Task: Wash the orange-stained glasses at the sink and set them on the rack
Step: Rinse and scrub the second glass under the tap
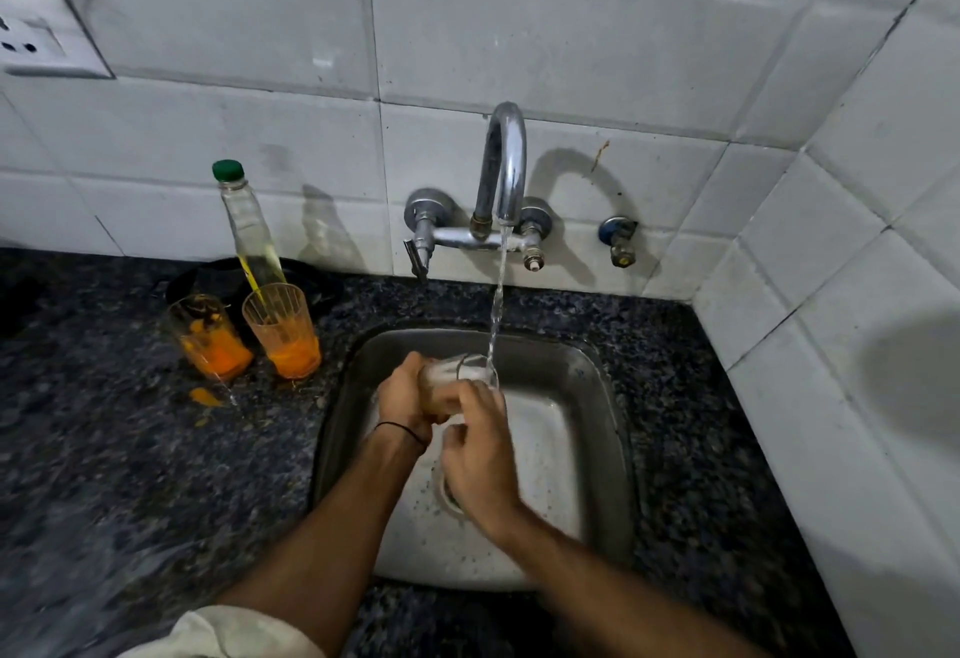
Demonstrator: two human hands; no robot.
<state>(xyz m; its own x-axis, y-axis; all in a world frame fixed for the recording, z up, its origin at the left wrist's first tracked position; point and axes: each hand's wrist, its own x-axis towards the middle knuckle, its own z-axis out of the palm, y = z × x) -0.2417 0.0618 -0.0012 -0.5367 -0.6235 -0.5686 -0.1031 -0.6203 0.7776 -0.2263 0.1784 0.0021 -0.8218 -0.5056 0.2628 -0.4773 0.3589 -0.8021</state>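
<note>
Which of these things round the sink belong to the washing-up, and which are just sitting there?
In the job: glass held in left hand and right hand, running tap, sink, two orange-stained glasses on the counter.
Lying about: green-capped bottle, wall socket, blue-handled valve.

Both forearms reaching forward, converging. Left hand [402, 397] grips glass [462, 369], fingers curled round it. Right hand [480, 444] beside it, back upward, fingers curled onto glass.

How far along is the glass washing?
Done: nothing that shows; no rack or clean glass in view. In hand: left hand and right hand hold one glass under the running tap over the sink. Left: two stained glasses on the counter, then racking all three.
</note>
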